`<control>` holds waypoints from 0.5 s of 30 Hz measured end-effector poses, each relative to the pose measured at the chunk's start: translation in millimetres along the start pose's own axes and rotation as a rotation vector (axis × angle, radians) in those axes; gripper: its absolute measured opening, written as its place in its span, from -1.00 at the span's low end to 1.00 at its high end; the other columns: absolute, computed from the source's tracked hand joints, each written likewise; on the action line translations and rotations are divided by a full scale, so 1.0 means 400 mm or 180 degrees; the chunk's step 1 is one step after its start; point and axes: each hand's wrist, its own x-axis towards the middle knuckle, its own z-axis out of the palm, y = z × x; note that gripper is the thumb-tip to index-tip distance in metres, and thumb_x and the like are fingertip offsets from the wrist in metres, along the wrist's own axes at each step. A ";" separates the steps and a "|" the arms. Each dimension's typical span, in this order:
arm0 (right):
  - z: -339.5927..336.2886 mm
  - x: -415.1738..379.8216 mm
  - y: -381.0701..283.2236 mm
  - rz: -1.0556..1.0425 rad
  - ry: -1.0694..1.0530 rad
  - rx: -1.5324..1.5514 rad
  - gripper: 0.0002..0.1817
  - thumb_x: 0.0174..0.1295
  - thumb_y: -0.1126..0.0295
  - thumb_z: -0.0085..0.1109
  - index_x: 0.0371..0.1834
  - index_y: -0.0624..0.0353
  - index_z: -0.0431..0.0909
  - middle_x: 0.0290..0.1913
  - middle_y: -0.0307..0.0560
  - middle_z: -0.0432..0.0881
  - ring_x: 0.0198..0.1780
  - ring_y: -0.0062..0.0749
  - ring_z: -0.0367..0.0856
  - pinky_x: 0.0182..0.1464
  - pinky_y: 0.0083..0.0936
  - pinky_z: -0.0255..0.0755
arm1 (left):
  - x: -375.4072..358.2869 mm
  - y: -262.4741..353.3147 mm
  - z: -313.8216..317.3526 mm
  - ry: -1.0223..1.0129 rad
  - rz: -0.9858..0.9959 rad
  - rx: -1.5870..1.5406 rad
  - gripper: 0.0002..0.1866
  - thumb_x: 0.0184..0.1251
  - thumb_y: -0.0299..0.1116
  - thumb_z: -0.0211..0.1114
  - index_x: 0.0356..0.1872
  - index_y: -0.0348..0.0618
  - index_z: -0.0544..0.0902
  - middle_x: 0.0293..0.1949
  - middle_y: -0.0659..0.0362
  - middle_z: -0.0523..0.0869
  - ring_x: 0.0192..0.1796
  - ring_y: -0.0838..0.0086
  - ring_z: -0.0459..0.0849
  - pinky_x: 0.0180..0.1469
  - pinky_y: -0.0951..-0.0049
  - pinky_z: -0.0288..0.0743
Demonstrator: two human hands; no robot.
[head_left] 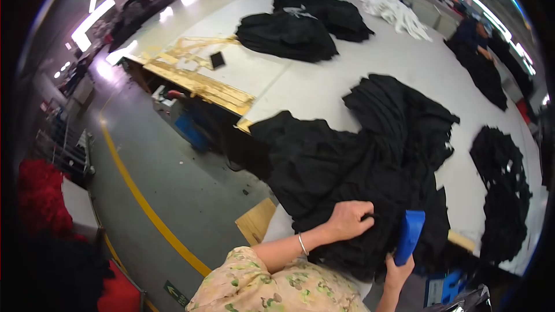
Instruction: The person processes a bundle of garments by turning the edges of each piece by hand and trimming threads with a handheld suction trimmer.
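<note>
Black fabric garments [341, 162] lie heaped over the near edge of the white table and hang down in front of me. My left hand [348, 219], with a bangle at its wrist, is closed at the fingertips on a bit of this black fabric. Upright in my right hand [400, 271] is a blue clipper-like hand tool [410, 236], its wide end pointing up and away from me. My fingers wrap round its lower part, to the right of my left hand and close against the cloth.
More black piles [286, 36] and a white cloth bundle [396, 13] lie farther back on the table [312, 89]. Another black heap [503, 190] is at right. A person [471, 37] stands at the far right. Broken wooden edging [202, 86] borders the floor aisle [144, 156].
</note>
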 end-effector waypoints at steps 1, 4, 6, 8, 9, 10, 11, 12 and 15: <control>-0.002 -0.001 -0.009 -0.0030 -0.0020 -0.0126 -0.76 -0.01 0.57 0.35 -0.27 0.28 0.53 -0.43 -0.23 0.53 -0.38 -0.55 0.48 -0.23 -0.52 0.41 | 0.001 0.006 -0.005 -0.0043 -0.0064 0.0027 -0.86 0.10 -0.39 0.38 -0.39 -0.17 0.61 -0.47 0.06 0.65 -0.37 0.12 0.70 -0.37 0.23 0.53; 0.007 -0.006 -0.021 -0.0024 0.0071 -0.0066 -0.77 -0.02 0.56 0.35 -0.29 0.27 0.53 -0.44 -0.23 0.54 -0.40 -0.55 0.49 -0.27 -0.51 0.41 | 0.006 0.010 -0.006 -0.0068 -0.0057 0.0082 -0.87 0.10 -0.39 0.39 -0.40 -0.16 0.60 -0.47 0.07 0.66 -0.38 0.13 0.70 -0.37 0.23 0.51; 0.004 -0.007 -0.032 -0.0180 0.0070 -0.0249 -0.79 -0.02 0.55 0.35 -0.35 0.25 0.51 -0.49 -0.22 0.53 -0.43 -0.55 0.49 -0.30 -0.51 0.41 | 0.006 0.007 0.002 -0.0090 -0.0004 0.0106 -0.88 0.09 -0.41 0.39 -0.41 -0.17 0.60 -0.49 0.10 0.66 -0.40 0.17 0.69 -0.37 0.27 0.51; 0.003 -0.007 -0.026 -0.0228 0.0034 -0.0275 -0.79 -0.02 0.54 0.35 -0.37 0.23 0.49 -0.52 -0.19 0.51 -0.46 -0.54 0.47 -0.31 -0.49 0.40 | 0.009 0.016 -0.002 -0.0116 -0.0062 0.0101 -0.88 0.08 -0.45 0.38 -0.44 -0.20 0.59 -0.51 0.11 0.64 -0.43 0.20 0.67 -0.39 0.30 0.49; 0.002 -0.005 -0.020 -0.0234 0.0039 -0.0285 -0.79 -0.03 0.53 0.35 -0.37 0.23 0.49 -0.52 -0.18 0.51 -0.46 -0.53 0.46 -0.32 -0.49 0.39 | 0.012 0.014 0.001 -0.0123 -0.0028 0.0111 -0.88 0.08 -0.46 0.38 -0.43 -0.21 0.58 -0.51 0.10 0.64 -0.44 0.20 0.67 -0.39 0.31 0.49; 0.000 -0.005 -0.014 -0.0234 0.0018 -0.0301 -0.78 -0.03 0.52 0.35 -0.37 0.24 0.48 -0.52 -0.17 0.50 -0.46 -0.52 0.45 -0.32 -0.48 0.39 | 0.011 0.009 0.004 -0.0117 -0.0018 0.0126 -0.88 0.08 -0.46 0.37 -0.43 -0.22 0.58 -0.51 0.09 0.64 -0.44 0.20 0.67 -0.39 0.31 0.48; -0.003 -0.006 -0.010 -0.0236 -0.0019 -0.0320 -0.78 -0.04 0.52 0.36 -0.38 0.24 0.48 -0.53 -0.17 0.49 -0.47 -0.52 0.43 -0.33 -0.47 0.38 | 0.008 0.008 0.005 -0.0102 -0.0019 0.0146 -0.87 0.07 -0.47 0.37 -0.43 -0.23 0.58 -0.51 0.08 0.64 -0.44 0.20 0.67 -0.39 0.31 0.47; -0.005 -0.006 -0.009 -0.0234 -0.0020 -0.0307 -0.77 -0.04 0.51 0.36 -0.38 0.24 0.47 -0.53 -0.16 0.48 -0.47 -0.51 0.42 -0.33 -0.46 0.38 | 0.009 0.011 0.005 -0.0113 -0.0036 0.0159 -0.87 0.07 -0.47 0.37 -0.43 -0.24 0.57 -0.51 0.07 0.63 -0.44 0.20 0.67 -0.40 0.32 0.46; -0.007 -0.007 -0.005 -0.0224 -0.0049 -0.0259 -0.76 -0.05 0.51 0.36 -0.38 0.24 0.46 -0.53 -0.16 0.46 -0.46 -0.50 0.39 -0.33 -0.46 0.37 | 0.008 0.009 0.008 -0.0145 -0.0077 0.0177 -0.86 0.08 -0.47 0.37 -0.43 -0.25 0.57 -0.51 0.06 0.64 -0.44 0.19 0.68 -0.39 0.32 0.48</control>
